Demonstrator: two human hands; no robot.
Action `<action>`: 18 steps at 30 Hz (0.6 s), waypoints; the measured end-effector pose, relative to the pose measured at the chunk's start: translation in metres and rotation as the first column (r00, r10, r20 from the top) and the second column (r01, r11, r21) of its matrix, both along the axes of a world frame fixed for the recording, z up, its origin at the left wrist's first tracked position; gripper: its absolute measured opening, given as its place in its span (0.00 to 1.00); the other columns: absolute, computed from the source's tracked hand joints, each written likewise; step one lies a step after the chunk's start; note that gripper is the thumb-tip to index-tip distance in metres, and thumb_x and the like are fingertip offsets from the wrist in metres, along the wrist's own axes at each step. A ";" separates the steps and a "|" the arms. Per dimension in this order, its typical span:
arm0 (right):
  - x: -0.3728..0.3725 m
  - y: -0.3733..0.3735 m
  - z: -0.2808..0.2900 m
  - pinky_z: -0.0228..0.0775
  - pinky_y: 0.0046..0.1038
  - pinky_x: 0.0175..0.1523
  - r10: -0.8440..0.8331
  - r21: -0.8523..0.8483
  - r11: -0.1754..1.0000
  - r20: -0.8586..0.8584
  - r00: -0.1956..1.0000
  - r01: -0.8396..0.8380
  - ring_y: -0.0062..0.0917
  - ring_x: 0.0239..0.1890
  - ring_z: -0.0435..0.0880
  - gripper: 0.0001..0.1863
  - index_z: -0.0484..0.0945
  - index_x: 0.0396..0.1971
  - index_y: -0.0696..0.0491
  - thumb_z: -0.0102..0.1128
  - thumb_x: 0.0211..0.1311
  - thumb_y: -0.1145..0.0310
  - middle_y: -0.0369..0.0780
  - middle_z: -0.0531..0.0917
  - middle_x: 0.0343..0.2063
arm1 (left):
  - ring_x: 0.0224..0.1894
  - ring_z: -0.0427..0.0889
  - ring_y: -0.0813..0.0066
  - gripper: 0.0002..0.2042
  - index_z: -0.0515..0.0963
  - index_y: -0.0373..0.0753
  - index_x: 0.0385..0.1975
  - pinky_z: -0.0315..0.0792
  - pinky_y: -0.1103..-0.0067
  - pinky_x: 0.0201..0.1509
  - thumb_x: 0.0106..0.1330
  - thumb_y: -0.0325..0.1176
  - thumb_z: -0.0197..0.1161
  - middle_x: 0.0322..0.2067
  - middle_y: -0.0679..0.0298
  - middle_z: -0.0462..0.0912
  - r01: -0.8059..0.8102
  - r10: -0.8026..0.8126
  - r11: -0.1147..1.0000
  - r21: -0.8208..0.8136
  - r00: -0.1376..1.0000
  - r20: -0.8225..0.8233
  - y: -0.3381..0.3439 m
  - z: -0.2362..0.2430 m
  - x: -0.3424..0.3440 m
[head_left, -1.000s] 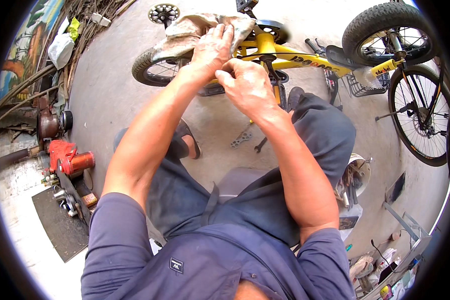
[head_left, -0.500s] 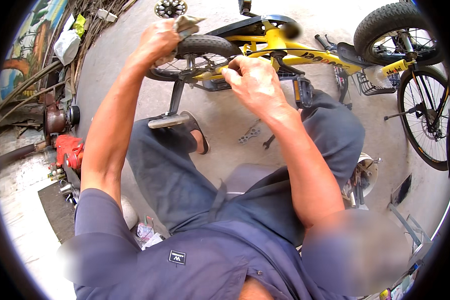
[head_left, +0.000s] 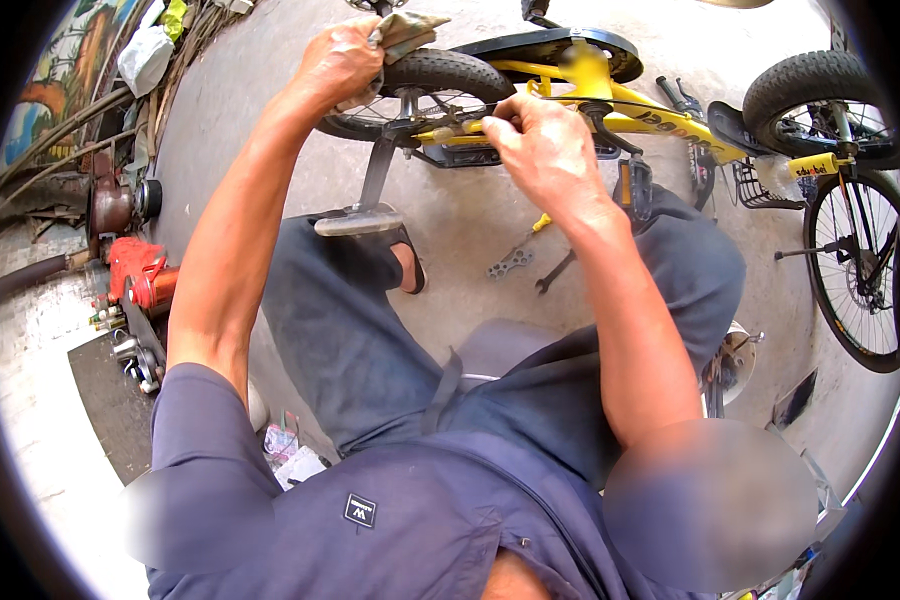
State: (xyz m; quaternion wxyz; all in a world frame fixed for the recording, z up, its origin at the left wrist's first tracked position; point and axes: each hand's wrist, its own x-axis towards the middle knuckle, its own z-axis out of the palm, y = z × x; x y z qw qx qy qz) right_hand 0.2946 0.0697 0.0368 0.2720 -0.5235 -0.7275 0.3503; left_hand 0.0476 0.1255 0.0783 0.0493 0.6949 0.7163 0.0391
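A small yellow bicycle (head_left: 625, 122) lies across the space in front of me, its rear wheel's black tyre (head_left: 455, 75) to the left. My left hand (head_left: 342, 68) is closed on a crumpled, greyish rag (head_left: 410, 34) at the tyre's left side. My right hand (head_left: 550, 155) is over the frame just right of that wheel, fingers curled in with thumb and forefinger close together. Whatever they may grip is hidden. Below the wheel hub, a side support wheel (head_left: 360, 222) hangs from a dark bracket. A pedal (head_left: 635, 188) sits beside my right wrist.
On the floor between my legs lie a flat multi-hole wrench (head_left: 511, 264), an open-end wrench (head_left: 553, 277) and a yellow-handled tool (head_left: 541, 222). Another bicycle wheel (head_left: 855, 270) stands at right. A red tool (head_left: 140, 270) and sticks (head_left: 70, 130) are at left.
The view has shifted, so the bicycle and both hands appear slightly farther right. The yellow-handled tool on the floor now shows. Both hands keep nearly the same places on the bicycle.
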 end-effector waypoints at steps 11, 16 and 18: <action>-0.045 0.059 -0.010 0.71 0.38 0.55 0.081 0.465 0.868 0.218 0.973 -0.177 0.41 0.51 0.78 0.22 0.78 0.45 0.55 0.68 0.53 0.58 0.47 0.81 0.43 | 0.48 0.77 0.53 0.15 0.75 0.39 0.46 0.72 0.68 0.51 0.58 0.30 0.55 0.43 0.52 0.80 0.272 -0.288 0.958 0.095 0.910 0.298 -0.003 -0.004 0.000; -0.054 0.075 -0.030 0.71 0.39 0.55 0.158 0.293 0.925 0.281 0.947 -0.242 0.42 0.52 0.77 0.23 0.78 0.45 0.59 0.66 0.51 0.61 0.50 0.80 0.46 | 0.43 0.76 0.49 0.13 0.74 0.37 0.45 0.72 0.63 0.49 0.61 0.30 0.58 0.39 0.50 0.77 0.460 -0.561 0.787 0.411 0.810 0.168 -0.006 -0.019 0.019; -0.058 0.074 -0.018 0.71 0.39 0.55 0.173 0.113 0.972 0.241 0.955 -0.204 0.42 0.50 0.79 0.22 0.79 0.45 0.57 0.66 0.52 0.60 0.49 0.81 0.44 | 0.45 0.76 0.47 0.15 0.74 0.36 0.47 0.71 0.62 0.51 0.61 0.32 0.61 0.41 0.49 0.77 0.439 -0.512 0.812 0.385 0.853 0.106 -0.011 -0.021 0.019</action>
